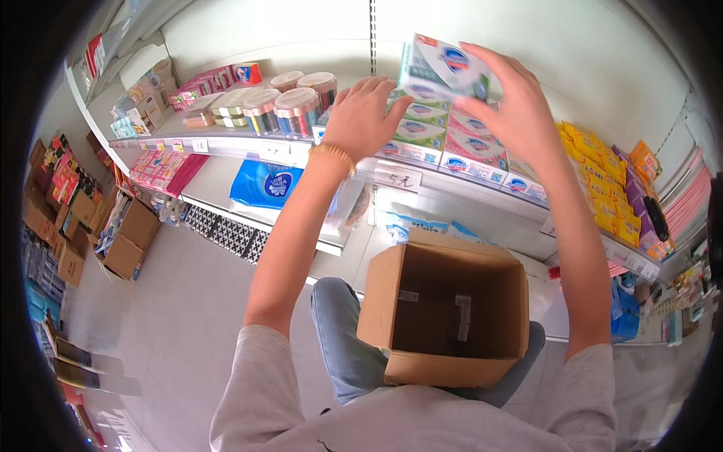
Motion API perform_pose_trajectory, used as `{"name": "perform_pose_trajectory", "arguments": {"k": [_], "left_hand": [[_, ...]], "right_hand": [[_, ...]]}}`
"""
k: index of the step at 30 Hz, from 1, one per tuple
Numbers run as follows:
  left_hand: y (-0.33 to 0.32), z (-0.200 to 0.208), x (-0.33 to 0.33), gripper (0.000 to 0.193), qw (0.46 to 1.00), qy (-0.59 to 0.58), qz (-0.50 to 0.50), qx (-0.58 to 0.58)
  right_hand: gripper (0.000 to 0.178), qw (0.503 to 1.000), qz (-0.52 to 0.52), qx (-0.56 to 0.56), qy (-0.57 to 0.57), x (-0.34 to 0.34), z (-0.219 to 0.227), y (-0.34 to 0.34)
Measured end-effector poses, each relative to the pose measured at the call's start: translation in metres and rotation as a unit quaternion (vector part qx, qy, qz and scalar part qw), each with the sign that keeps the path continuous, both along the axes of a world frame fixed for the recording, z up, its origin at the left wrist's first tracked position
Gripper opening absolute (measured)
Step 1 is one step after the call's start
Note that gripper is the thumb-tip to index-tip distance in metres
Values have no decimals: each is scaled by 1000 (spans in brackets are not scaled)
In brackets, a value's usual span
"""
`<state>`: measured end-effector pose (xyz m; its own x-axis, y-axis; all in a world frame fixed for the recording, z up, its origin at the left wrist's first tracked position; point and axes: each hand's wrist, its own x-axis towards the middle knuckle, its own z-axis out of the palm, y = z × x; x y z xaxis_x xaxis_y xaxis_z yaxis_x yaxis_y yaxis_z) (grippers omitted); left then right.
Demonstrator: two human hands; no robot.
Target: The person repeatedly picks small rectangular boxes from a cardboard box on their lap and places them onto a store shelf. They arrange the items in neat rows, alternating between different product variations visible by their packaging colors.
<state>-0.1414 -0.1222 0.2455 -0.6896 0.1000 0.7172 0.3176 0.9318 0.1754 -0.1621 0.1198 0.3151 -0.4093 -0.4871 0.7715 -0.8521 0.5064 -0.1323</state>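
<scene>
Between the thumb and fingers of my right hand (512, 98) is a white and green soap box (435, 66), raised above the shelf stacks and slightly blurred. My left hand (365, 117) reaches over the left end of the stacked soap boxes, its fingers stretched out and thumb apart. Whether it touches a box underneath cannot be made out. Below it and to its right stand green soap boxes (419, 133) and pink soap boxes (474, 148) in rows along the shelf front. An open cardboard box (452, 371) rests on my lap, with bits of tape at its bottom.
Round clear-lidded tubs (297, 102) stand left of my left hand. Yellow packets (602, 181) fill the shelf at right. A price rail (271, 149) edges the shelf. Below lies a blue package (265, 183). More cartons (129, 237) sit on the floor at left.
</scene>
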Motion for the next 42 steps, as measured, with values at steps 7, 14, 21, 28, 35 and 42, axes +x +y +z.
{"name": "perform_pose_trajectory", "arguments": {"k": [7,14,21,28,35,42], "left_hand": [[-19,-19,-65,41,949,-255,100,-156],[-10,-8,-45,48,959,-250,101,-82],[-14,-12,-42,52,962,-242,107,-67],[-10,-15,-48,55,963,-240,102,-64],[-18,-18,-44,55,959,-254,112,-55],[-1,-7,-58,46,961,-234,90,-116]], "right_hand": [[57,989,-4,79,-128,-160,-10,-81],[57,979,8,92,-182,-232,-39,-124],[49,964,38,52,-257,-238,-54,-143],[48,947,106,110,-282,-254,-66,-142],[54,913,7,204,-354,-200,-53,-147],[51,983,43,70,-163,-221,-48,-105]]}}
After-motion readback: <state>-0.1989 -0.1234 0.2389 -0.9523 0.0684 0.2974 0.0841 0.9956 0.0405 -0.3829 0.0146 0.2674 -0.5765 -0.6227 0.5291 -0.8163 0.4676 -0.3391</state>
